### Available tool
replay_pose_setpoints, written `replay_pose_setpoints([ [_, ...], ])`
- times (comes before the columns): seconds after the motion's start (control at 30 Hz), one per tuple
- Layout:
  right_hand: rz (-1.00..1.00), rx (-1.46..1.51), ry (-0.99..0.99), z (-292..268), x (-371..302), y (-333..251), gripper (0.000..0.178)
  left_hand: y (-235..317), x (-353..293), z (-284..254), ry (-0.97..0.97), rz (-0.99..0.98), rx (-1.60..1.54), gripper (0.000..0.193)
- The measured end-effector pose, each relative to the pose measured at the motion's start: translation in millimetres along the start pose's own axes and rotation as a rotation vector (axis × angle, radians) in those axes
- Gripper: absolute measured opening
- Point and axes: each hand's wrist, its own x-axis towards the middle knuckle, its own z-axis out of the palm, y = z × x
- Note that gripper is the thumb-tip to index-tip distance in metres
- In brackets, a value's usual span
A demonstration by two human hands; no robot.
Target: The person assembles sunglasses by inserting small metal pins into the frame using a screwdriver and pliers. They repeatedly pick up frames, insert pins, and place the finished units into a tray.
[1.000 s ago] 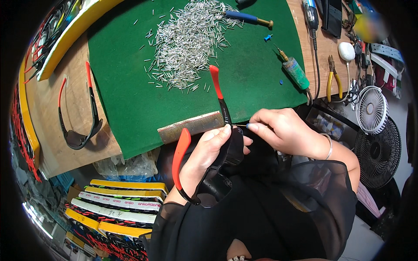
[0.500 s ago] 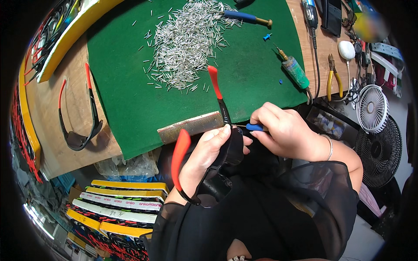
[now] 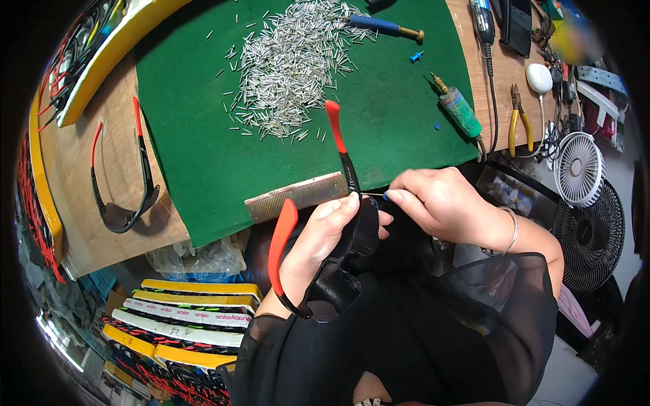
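Observation:
My left hand point(image 3: 319, 233) is closed around a pair of dark sunglasses point(image 3: 366, 223), with the thumb at a temple hinge. The temples have red tips; one points up over the green mat point(image 3: 406, 128), the other rises beside my left wrist. My right hand point(image 3: 440, 203) grips a small screwdriver point(image 3: 386, 196) whose blue handle is mostly hidden by the fingers. Its thin shaft runs to the hinge by my left thumb; the tip's exact seat is too small to make out. Close above my left hand lies a rough metal strip point(image 3: 296, 197) at the mat's front edge.
A heap of small metal pins point(image 3: 288, 74) covers the mat's far middle. Beside it lie a blue-handled tool with a brass end point(image 3: 386, 27) and a green-handled tool point(image 3: 460, 114). Yellow pliers point(image 3: 518, 122) and fans point(image 3: 579, 169) are at right; other sunglasses point(image 3: 122, 218) lie at left.
My right-hand fingers have shifted and closed further over the screwdriver handle, so less blue shows. The sunglasses and my left hand have barely moved.

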Motion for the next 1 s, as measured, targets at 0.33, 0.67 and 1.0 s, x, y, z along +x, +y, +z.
replay_pose_setpoints([
  [0.33,-0.142,-0.045,0.102,-1.8,-0.6,-2.4,0.014,-1.9,2.1,-4.8,-0.036,-0.001,0.027,0.044],
  [0.67,-0.101,-0.070,0.088,-3.6,-0.1,-3.9,0.015,-1.2,1.7,-3.1,-0.020,-0.008,0.007,0.043],
  [1.0,-0.118,-0.115,-0.013,-0.3,-2.0,4.8,0.018,-1.8,1.7,-3.3,-0.028,-0.004,-0.016,0.042],
])
